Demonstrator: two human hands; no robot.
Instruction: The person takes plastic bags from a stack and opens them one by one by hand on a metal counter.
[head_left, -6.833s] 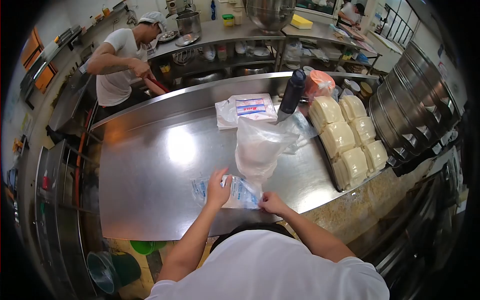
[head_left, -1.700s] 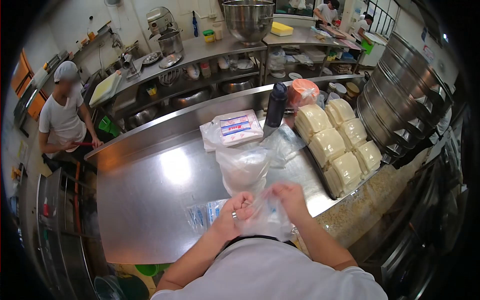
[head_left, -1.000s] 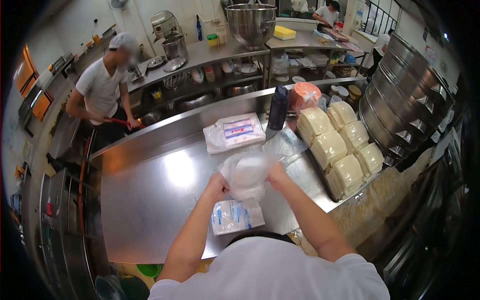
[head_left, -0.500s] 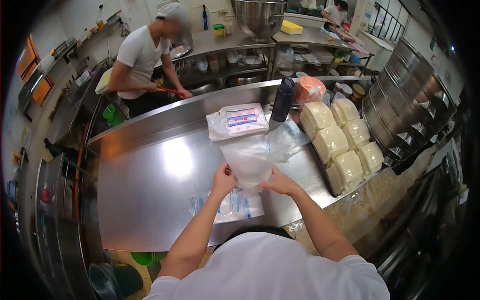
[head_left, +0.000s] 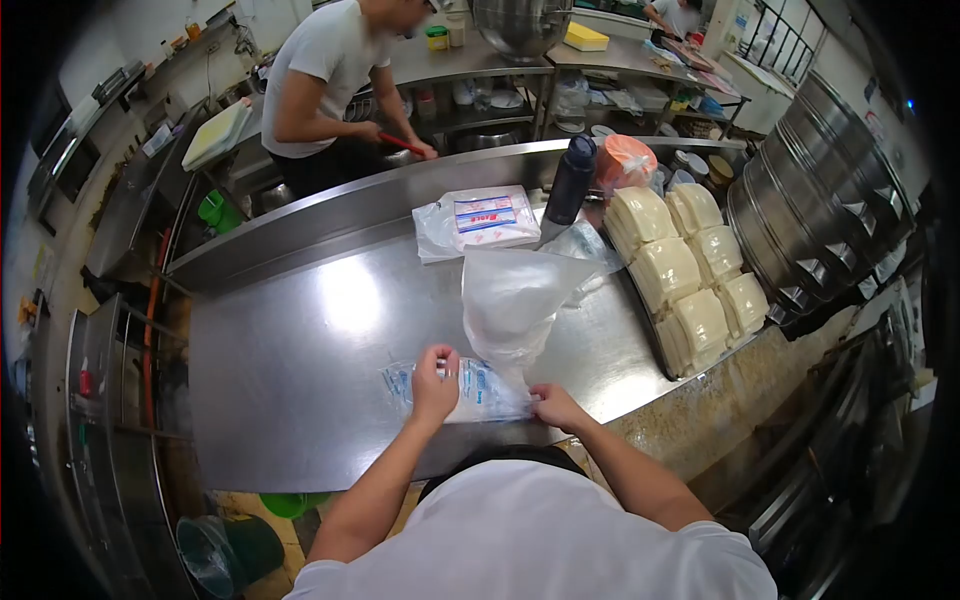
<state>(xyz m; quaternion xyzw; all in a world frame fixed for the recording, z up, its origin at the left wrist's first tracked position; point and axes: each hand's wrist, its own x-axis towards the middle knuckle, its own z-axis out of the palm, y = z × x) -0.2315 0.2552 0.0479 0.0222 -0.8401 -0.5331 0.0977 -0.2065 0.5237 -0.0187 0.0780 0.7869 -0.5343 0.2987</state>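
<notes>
A clear plastic bag [head_left: 512, 305] puffs out above the steel table, its narrow end running down to my right hand [head_left: 560, 408]. The fingers of that hand are pinched on this end, near the table's front edge. My left hand [head_left: 435, 388] is raised with curled fingers, left of the bag and apart from its puffed part. Whether anything is inside those fingers is hidden. Between and below both hands lies a flat plastic pack with blue print [head_left: 485, 390]. Behind the bag rests a white package with a blue and red label [head_left: 490, 215].
Several wrapped stacks of pale, flat sheets [head_left: 665, 270] fill a dark tray at the right. Beside them stand a dark bottle [head_left: 571, 180], an orange bag [head_left: 627, 162] and tall steel steamers [head_left: 820, 190]. Across the table's raised back edge, a person [head_left: 330, 90] grips a red handle.
The clear bag has puffed out and turned. My right hand has drawn its end down toward me; my left hand has come off the bag's side. The person opposite has moved right.
</notes>
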